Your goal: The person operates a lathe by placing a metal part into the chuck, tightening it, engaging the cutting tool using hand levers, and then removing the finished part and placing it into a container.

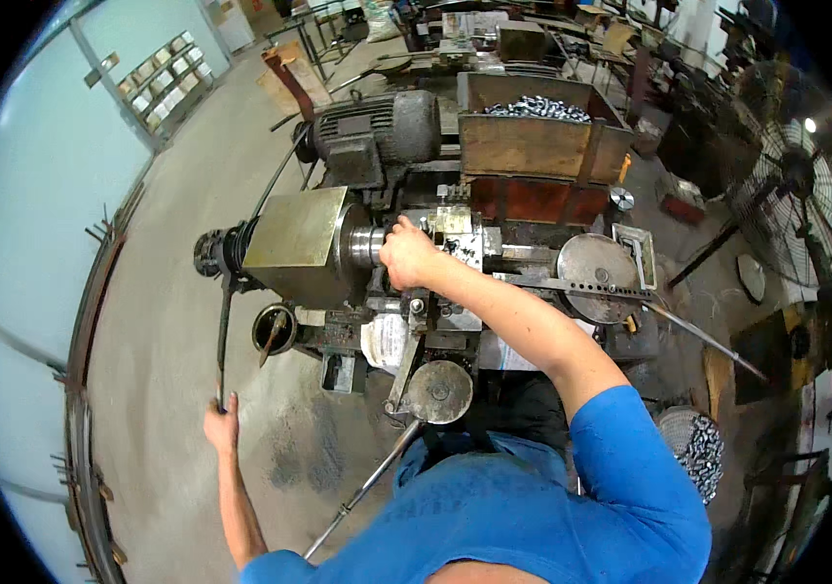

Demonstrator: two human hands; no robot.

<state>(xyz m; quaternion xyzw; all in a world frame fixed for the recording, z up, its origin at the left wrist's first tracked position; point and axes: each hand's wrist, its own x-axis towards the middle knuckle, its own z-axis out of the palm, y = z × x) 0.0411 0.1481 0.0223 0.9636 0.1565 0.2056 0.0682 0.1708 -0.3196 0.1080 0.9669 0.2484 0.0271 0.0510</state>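
My left hand (222,424) is closed around the lower end of a long dark lever (225,341), which runs up to the pulley end (209,253) of a small lathe. At the lathe's bright metal chuck (367,245), my right hand (408,255) has its fingers curled together. Whatever lies within those fingers is hidden from this view. Just right of it stands the tool post (455,234), with dark chips around it. A squarish metal cover (294,229) sits over the headstock to the left of the chuck.
A motor (377,128) and a wooden box (542,141) of small shiny metal parts stand behind the lathe. Nearer are a round pot with a brush (275,329), a handwheel disc (438,391) and a long rod (367,487). A fan (795,175) stands right, above a basket of parts (698,448).
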